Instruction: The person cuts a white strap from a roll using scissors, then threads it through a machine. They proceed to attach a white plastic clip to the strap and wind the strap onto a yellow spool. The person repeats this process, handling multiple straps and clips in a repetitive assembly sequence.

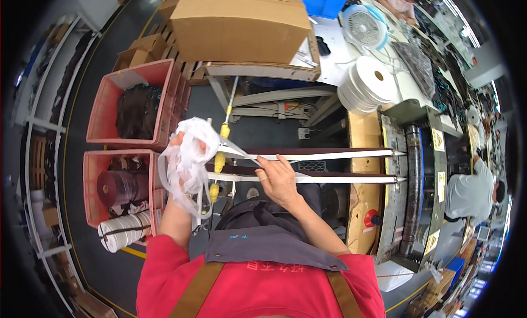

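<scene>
A loose, tangled bundle of thin white ribbon [192, 153] is gathered in my left hand [177, 140]. The loops cover most of that hand, and only a few fingertips show at its upper left. One strand runs from the bundle to my right hand [279, 180], whose fingers are closed on it. Two long white strips [340, 179] edged with dark maroon stretch from the machine [411, 180] on the right, passing beside and under my right hand. Yellow pieces [220, 162] sit on a slim upright rod by the strips' left ends, next to the bundle.
Two pink crates [90, 191] with dark and maroon material stand at left, a white roll [125, 231] beside them. A large cardboard box [241, 29] lies on the table ahead. White spools [373, 79] and a fan [364, 27] stand at right. A person [469, 194] sits far right.
</scene>
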Demonstrator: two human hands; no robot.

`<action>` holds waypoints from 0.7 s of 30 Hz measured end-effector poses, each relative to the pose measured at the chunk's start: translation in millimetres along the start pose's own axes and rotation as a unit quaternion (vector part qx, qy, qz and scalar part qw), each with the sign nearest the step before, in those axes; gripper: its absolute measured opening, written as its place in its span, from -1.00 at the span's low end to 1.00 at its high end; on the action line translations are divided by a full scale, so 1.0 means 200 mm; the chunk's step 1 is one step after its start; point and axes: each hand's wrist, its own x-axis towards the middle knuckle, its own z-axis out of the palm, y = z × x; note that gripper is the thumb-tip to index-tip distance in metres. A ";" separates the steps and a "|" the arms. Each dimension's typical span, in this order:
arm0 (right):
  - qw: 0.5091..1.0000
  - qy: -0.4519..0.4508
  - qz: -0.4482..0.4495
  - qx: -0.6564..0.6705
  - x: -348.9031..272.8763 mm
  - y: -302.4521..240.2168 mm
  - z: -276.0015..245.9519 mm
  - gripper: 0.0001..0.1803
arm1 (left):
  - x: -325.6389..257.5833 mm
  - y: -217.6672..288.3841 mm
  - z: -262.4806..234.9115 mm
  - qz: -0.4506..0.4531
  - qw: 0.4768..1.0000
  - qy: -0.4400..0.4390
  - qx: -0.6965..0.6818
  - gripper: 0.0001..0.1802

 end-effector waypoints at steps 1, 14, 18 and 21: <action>1.000 -0.002 -0.002 -0.001 0.00 0.00 0.00 -0.71 | 0.01 0.01 0.00 0.003 0.999 -0.047 0.013 -0.64; 0.998 -0.045 -0.020 0.033 0.04 -0.05 0.00 -0.90 | 0.14 0.00 0.06 0.123 0.961 0.007 0.247 -0.71; 0.995 -0.052 -0.045 0.069 0.09 -0.09 -0.06 -0.89 | 0.12 -0.09 0.06 -0.038 0.770 -0.089 0.631 -0.77; 0.994 -0.019 -0.020 0.101 0.14 -0.11 -0.08 -0.90 | 0.09 -0.18 -0.04 -0.299 0.787 -0.172 0.511 -0.62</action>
